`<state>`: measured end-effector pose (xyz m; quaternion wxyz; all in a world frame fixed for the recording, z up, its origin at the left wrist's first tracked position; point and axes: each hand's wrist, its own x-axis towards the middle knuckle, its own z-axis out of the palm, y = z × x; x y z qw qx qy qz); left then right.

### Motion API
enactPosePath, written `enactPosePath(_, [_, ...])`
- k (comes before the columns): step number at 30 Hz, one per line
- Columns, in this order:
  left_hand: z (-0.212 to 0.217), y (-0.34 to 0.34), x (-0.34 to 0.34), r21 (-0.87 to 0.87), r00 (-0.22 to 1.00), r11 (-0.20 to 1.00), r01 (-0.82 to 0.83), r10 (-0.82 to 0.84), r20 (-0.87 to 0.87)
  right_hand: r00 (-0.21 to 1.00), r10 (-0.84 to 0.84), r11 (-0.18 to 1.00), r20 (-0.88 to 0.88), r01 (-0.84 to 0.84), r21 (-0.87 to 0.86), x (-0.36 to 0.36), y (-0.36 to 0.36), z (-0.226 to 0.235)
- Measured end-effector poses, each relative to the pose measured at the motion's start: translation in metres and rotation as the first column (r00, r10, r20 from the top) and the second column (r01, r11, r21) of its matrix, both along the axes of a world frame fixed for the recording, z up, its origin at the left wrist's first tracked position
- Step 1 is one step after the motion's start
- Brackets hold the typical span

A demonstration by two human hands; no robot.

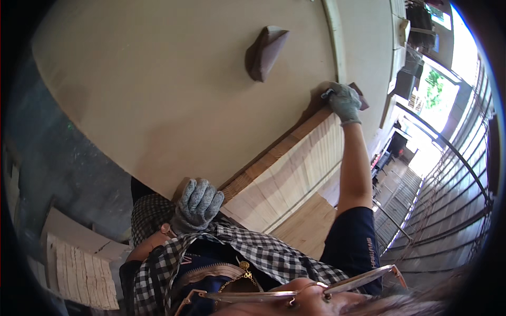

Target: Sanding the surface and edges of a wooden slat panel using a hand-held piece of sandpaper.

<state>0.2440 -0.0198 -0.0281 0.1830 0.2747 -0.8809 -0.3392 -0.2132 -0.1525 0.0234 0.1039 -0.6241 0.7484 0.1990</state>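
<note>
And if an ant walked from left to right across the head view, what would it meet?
Pale layered stack → left gloved hand → loose brown folded piece → right gloved hand → metal bars.

Green foliage [434, 85] shows beyond a bright opening [447, 104].

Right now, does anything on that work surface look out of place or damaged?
I see nothing spilled or broken. Mildly odd is the folded brown sheet: it lies loose on the pale work surface, partly raised, apart from the gloved right hand.
</note>
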Motion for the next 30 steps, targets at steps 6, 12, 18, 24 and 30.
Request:
enactPosePath(6, [-0.006,-0.003,-0.007,-0.019,0.994,0.998,-0.055,0.053,-0.095,0.994,0.088,0.979,0.061,-0.098,0.18,0.035,0.019,-0.01])
enactPosePath(12, [-0.032,0.011,-0.02,-0.036,0.988,0.995,-0.089,0.083,-0.133,0.978,0.176,0.925,0.111,-0.203,0.321,0.137,0.066,-0.024])
enactPosePath(18, [-0.042,0.017,-0.034,-0.054,0.992,0.997,-0.057,0.05,-0.116,0.876,0.162,0.968,0.455,-0.23,0.098,0.254,0.132,-0.034])
enactPosePath(24, [-0.061,0.048,-0.058,0.247,0.914,0.909,-0.336,0.378,-0.148,0.84,0.177,0.947,0.513,-0.288,0.145,0.255,0.13,-0.028])
enactPosePath(30, [-0.043,0.046,-0.059,0.126,0.921,0.921,-0.368,0.379,-0.085,0.947,0.026,0.984,0.32,-0.081,0.16,0.216,0.052,-0.022])
